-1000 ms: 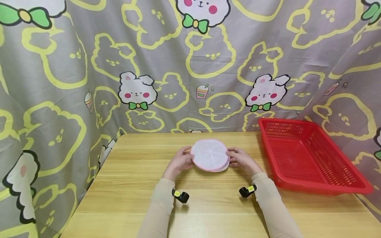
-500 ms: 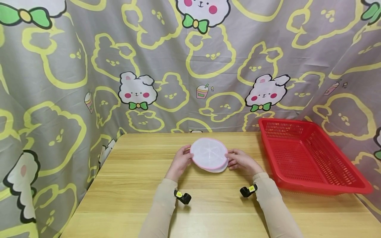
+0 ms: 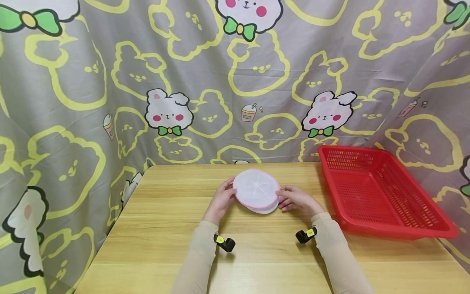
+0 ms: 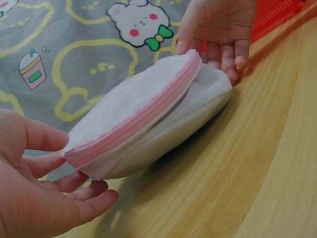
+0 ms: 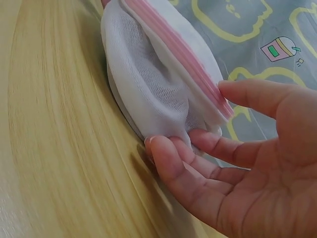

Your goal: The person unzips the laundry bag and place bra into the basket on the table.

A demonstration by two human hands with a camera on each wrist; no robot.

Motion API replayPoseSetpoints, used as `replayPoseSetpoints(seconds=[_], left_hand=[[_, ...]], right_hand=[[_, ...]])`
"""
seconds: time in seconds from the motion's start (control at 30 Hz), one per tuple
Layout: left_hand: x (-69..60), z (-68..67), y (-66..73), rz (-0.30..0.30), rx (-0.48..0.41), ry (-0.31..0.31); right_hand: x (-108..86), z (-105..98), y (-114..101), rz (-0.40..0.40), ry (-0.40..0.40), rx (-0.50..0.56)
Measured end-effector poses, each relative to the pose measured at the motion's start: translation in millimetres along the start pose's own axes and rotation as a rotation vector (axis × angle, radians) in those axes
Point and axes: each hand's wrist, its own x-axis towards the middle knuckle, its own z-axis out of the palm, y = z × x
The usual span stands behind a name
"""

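Note:
A round white mesh laundry bag with a pink zipper band round its side is held just over the table, its top tilted. My left hand pinches the left edge; in the left wrist view its thumb and index finger meet the pink band, with the other fingers below. At the opposite edge my right hand grips the bag. The right wrist view has that thumb on the pink band and the other fingers curled at the grey-white mesh underside, which sags in folds. Whether anything lies inside is hidden.
A red perforated plastic basket stands at the right of the wooden table. Behind the table hangs a grey curtain with cartoon prints. Each forearm wears a small black camera, the left camera and the right camera.
The bag has shifted slightly left and away, and its lower layer shows more beneath the top. Both hands have kept hold of its edges and moved little.

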Motion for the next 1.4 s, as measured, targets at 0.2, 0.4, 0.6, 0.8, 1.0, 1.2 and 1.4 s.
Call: replayPoseSetpoints(seconds=[0.2,0.4,0.6,0.8,1.0,1.2,1.4], left_hand=[[-1.5,-1.7,4.2,-0.026,0.028,0.026],[-1.4,-2.1,3.8,-0.032,0.035,0.034],[-1.0,-2.4,2.5,-0.042,0.027,0.028],[-2.0,-2.6,3.0,-0.049,0.03,0.023],[-2.6,-3.2,3.6,-0.048,0.021,0.007],[-1.9,-4.2,4.1,-0.053,0.026,-0.006],[-2.3,-3.2,2.4,-0.055,0.018,0.001]], right_hand=[[0.4,1.7,-1.8,0.002,-0.019,-0.005],[0.1,4.0,-4.2,-0.001,-0.053,-0.005],[1.8,6.1,-2.7,0.014,-0.089,-0.007],[1.1,7.2,-2.2,0.01,-0.105,-0.032],[0.4,7.3,-3.3,0.014,-0.104,-0.048],[-1.2,3.6,-3.2,0.012,-0.097,-0.044],[-3.2,0.1,-5.9,0.009,-0.026,-0.005]])
